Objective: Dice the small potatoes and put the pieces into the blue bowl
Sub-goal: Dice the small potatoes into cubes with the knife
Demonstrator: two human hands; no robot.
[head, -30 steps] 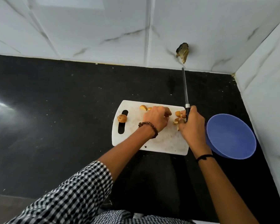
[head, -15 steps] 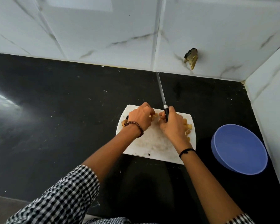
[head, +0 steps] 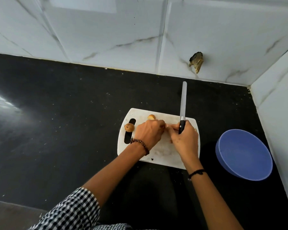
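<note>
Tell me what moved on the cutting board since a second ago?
Both hands, left and right, came together mid-board; the cut potato pieces seen by the right hand earlier are now hidden. The right hand still grips the knife, blade pointing away. The whole potato by the board's handle slot and the empty blue bowl stayed put.

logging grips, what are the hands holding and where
Right hand grips the knife by its black handle. Left hand: cannot tell, fingers hidden.
</note>
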